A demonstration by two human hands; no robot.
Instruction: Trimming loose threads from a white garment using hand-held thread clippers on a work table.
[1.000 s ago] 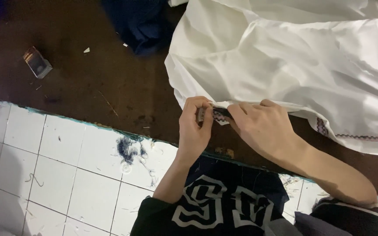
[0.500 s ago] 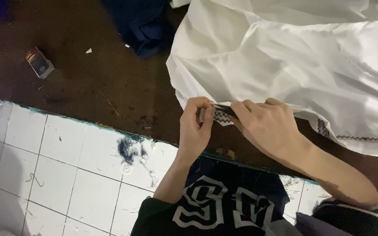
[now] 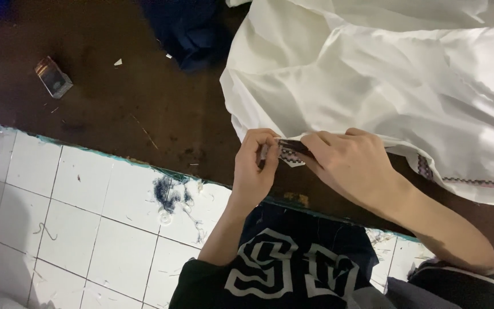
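A large white cloth (image 3: 384, 74) lies crumpled over the dark brown table (image 3: 144, 109), with a patterned dark trim (image 3: 464, 180) along its near hem. My left hand (image 3: 255, 169) pinches the hem's edge at its left end. My right hand (image 3: 353, 166) grips the same trimmed hem just to the right, fingers closed over it. The two hands nearly touch. What is between the fingertips beyond the hem is too small to tell.
A small box (image 3: 52, 77) lies at the table's far left. Dark blue fabric (image 3: 187, 31) sits at the back. White floor tiles (image 3: 87, 229) with thread scraps (image 3: 170, 194) lie below the table edge. My dark printed shirt (image 3: 293, 269) fills the bottom.
Both hands stay on the hem; the fingers have shifted slightly along the trim. The cloth has barely moved.
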